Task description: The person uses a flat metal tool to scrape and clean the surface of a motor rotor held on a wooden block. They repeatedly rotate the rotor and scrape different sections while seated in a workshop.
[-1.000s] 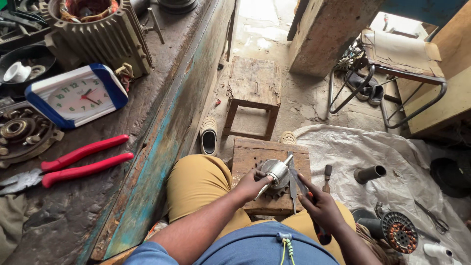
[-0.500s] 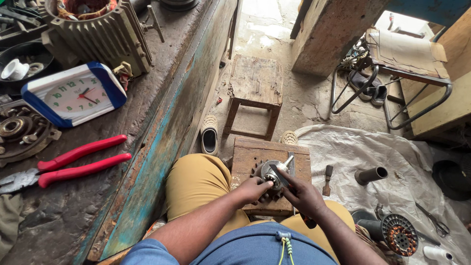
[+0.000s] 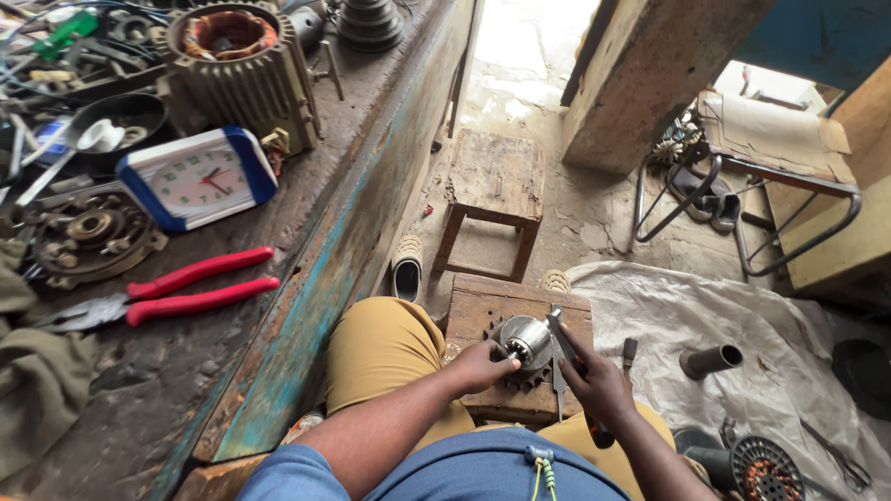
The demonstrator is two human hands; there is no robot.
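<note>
Steel is gleaming under my left hand [image 3: 478, 366], which is closing around the round silver motor part [image 3: 526, 341] to steady it on the small wooden block [image 3: 483, 311]. My right hand [image 3: 594, 380] is gripping a thin metal tool [image 3: 561, 336] against it.

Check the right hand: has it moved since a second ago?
Yes. The right hand has come in toward the metal part on the wooden block; earlier it sat off the block's right edge.
</note>
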